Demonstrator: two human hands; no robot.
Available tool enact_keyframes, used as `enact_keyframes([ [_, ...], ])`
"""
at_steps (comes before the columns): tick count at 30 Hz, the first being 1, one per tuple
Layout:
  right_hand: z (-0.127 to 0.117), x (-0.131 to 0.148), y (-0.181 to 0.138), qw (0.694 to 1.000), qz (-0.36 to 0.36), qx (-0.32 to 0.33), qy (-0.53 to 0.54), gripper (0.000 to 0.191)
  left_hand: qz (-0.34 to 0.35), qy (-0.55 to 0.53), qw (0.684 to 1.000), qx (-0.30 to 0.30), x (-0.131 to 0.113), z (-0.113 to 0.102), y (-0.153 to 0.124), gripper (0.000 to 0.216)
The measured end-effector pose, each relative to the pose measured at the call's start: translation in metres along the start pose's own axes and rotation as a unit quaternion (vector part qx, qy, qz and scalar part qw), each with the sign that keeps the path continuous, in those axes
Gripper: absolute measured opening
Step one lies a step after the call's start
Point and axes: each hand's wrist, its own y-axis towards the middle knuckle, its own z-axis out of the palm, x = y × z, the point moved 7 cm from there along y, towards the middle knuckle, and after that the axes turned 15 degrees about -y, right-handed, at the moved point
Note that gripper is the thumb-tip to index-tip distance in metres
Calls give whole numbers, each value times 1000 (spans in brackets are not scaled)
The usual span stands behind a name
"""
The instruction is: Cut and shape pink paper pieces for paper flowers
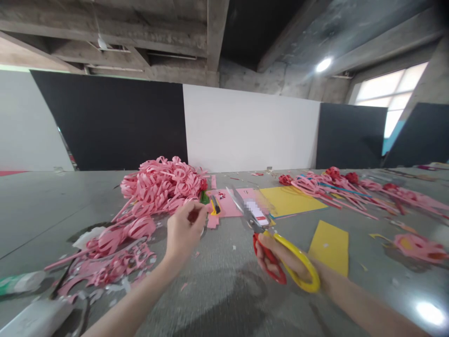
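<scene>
My right hand [277, 257] grips a pair of scissors [298, 255] with red and yellow handles; the metal blades are parted and point up and away. My left hand [185, 229] is raised above the floor with thumb and fingers pinched together. Whatever may be between those fingertips is too small or blurred to make out. Just beyond them lies a yellow and black utility knife [215, 206] on pink paper [229, 206]. Behind the scissor blades, a phone [257, 215] with a lit screen rests on the paper.
A big heap of pink paper loops [161, 185] lies left, with pink scraps [112, 267] nearer me. Yellow sheets [294, 201] lie right of the phone. Pink and red paper flowers [336, 187] spread farther right. White and black panels [250, 128] stand behind.
</scene>
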Motion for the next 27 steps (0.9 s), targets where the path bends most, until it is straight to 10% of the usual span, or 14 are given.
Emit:
enact_keyframes([
  [4, 13, 5, 3, 997, 4, 34, 65, 41, 229, 155, 953, 128, -31, 24, -28, 17],
  [10, 19, 15, -1, 990, -5, 3, 140, 33, 340, 163, 882, 284, -40, 55, -77, 26],
  [18, 20, 19, -4, 974, -12, -11, 226, 27, 592, 275, 726, 216, -58, 65, -120, 18],
  [22, 17, 8, 2, 983, -13, -28, 182, 23, 499, 257, 796, 229, -56, 68, -101, 14],
  [27, 8, -6, 13, 990, -29, -81, 112, 26, 165, 164, 946, 224, -34, 65, -56, 16],
])
